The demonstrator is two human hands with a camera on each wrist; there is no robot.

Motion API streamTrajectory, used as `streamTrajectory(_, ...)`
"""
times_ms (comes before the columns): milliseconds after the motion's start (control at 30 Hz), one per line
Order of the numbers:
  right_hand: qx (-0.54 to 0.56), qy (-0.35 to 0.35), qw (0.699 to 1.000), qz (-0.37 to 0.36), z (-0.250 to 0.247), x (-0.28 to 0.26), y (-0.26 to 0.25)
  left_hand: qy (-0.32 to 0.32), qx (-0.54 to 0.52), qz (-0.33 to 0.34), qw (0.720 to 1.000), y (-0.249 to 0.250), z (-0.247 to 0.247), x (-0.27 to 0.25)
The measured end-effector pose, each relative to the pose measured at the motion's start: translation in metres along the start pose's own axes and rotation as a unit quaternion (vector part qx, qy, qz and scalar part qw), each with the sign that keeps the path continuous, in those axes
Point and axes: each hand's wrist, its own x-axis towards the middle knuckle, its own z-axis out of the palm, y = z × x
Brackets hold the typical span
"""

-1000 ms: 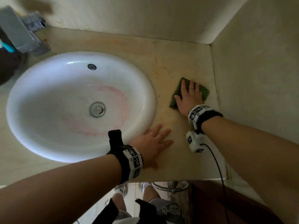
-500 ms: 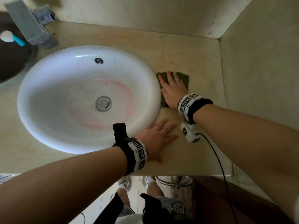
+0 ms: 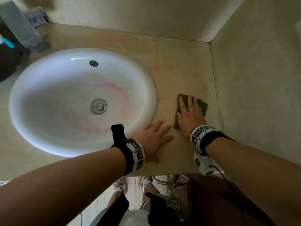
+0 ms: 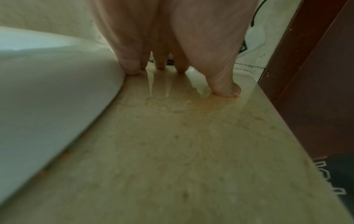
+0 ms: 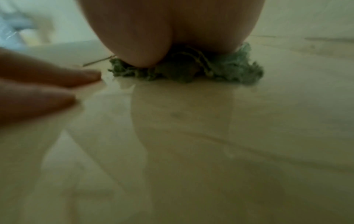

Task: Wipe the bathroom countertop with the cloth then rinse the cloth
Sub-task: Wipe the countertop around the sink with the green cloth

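A dark green cloth lies flat on the beige stone countertop, right of the white basin. My right hand presses on it with straight, spread fingers. In the right wrist view the palm sits on the cloth's frayed edge and hides most of it. My left hand rests flat on the counter by the basin rim, fingers straight, just left of the cloth. In the left wrist view its fingertips touch the counter next to the rim.
A metal tap stands at the back left, beside a dark cup holding a toothbrush. Walls close the counter behind and on the right. The counter's front edge runs just behind my wrists. The basin shows pink staining around its drain.
My right hand has slid the cloth from beside the basin rim toward the right wall and nearer the front edge. The left hand has stayed flat on the counter.
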Motion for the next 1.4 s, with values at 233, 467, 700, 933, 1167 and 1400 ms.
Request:
streamTrajectory(233,0.029,-0.001,0.999,-0.024,-0.028,0.058,-0.049,0.012,-0.003,0.002,1.000,-0.003,0.001,0.000)
streamTrajectory(467,0.001,-0.014,0.989,-0.149,-0.020,0.032,-0.052,0.006,0.024,-0.007,1.000,-0.001,0.000,-0.001)
streamTrajectory(700,-0.058,-0.067,0.974,-0.209,-0.019,-0.008,-0.031,-0.001,0.030,-0.001,1.000,0.000,0.002,0.002)
streamTrajectory(933,0.006,-0.021,0.991,-0.129,-0.020,0.028,-0.058,0.001,0.017,-0.002,1.000,-0.002,0.003,0.002)
streamTrajectory(1167,0.035,0.001,0.998,-0.042,-0.007,0.009,-0.037,0.004,0.005,-0.009,1.000,0.000,0.005,-0.001)
streamTrajectory(1400,0.078,-0.043,0.989,0.115,0.001,-0.011,0.027,0.017,-0.011,-0.040,0.999,0.005,-0.016,0.012)
